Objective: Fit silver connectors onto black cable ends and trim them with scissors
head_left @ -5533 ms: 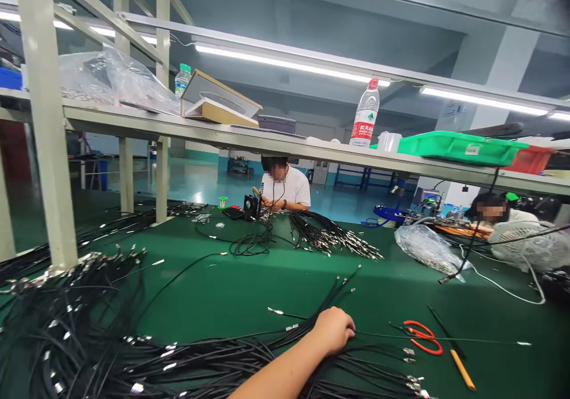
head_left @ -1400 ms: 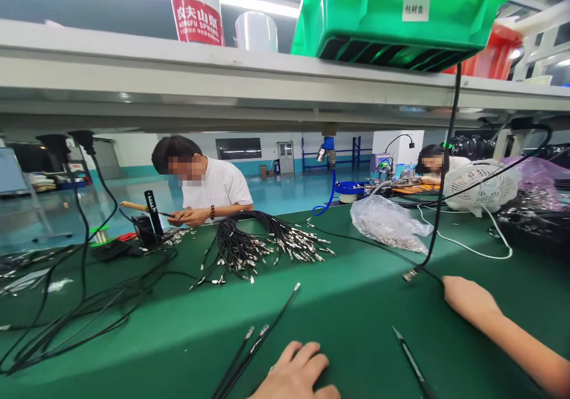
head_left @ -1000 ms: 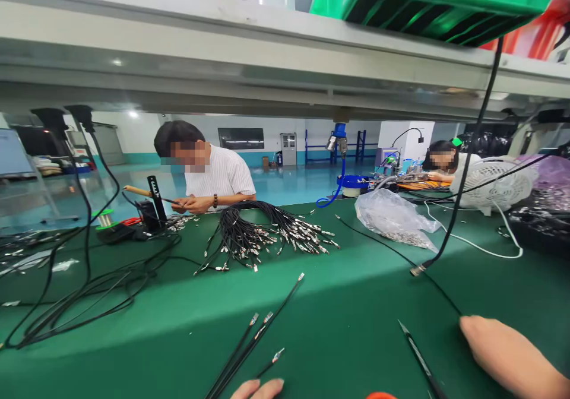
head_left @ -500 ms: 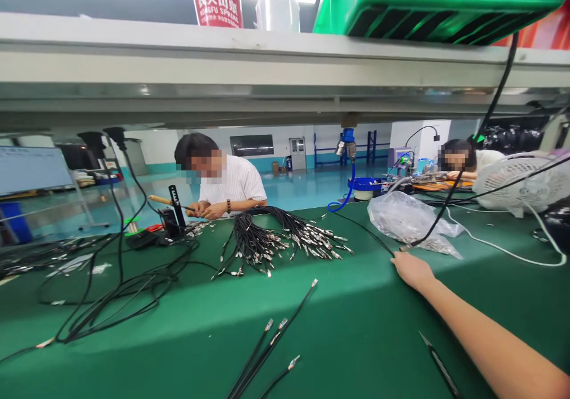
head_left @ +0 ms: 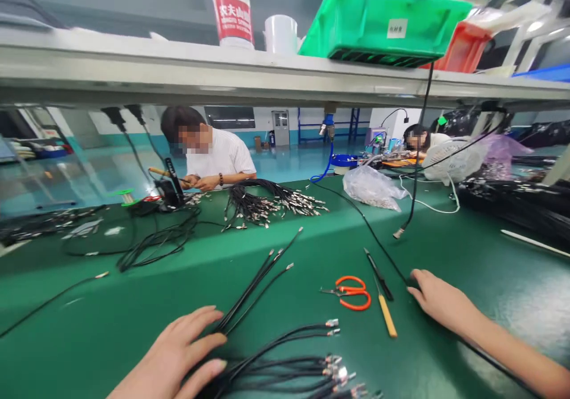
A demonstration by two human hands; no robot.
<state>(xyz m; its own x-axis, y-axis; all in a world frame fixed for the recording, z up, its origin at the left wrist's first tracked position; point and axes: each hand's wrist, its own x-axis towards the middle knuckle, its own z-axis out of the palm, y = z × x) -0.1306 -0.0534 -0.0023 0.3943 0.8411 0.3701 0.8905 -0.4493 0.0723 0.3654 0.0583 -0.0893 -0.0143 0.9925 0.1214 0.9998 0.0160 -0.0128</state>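
Note:
My left hand (head_left: 191,342) is at the lower left, fingers spread, its fingertips beside a group of black cables (head_left: 249,295) with small metal plugs. My right hand (head_left: 440,298) is at the right, thumb and fingers closed around a long black cable (head_left: 376,236) that runs back across the bench and out under my forearm. Ahead of it, a separate black cord with a metal connector end (head_left: 398,233) hangs from the shelf. Between my hands lie orange-handled scissors (head_left: 351,292), a black pen-like knife (head_left: 378,274) and a thin tool with a yellow handle (head_left: 386,316). More plugged cables (head_left: 307,366) lie in front.
A heap of black cables (head_left: 267,200) and a clear plastic bag (head_left: 374,188) stand farther back on the green bench (head_left: 312,256). A white shelf (head_left: 155,69) crosses above, bearing a green bin (head_left: 383,25). A co-worker (head_left: 218,152) sits opposite; a white fan (head_left: 454,158) stands right.
My right hand has come down and away from the hanging cord's connector, which now dangles free. My left hand has entered at lower left. The view has tilted down and turned right.

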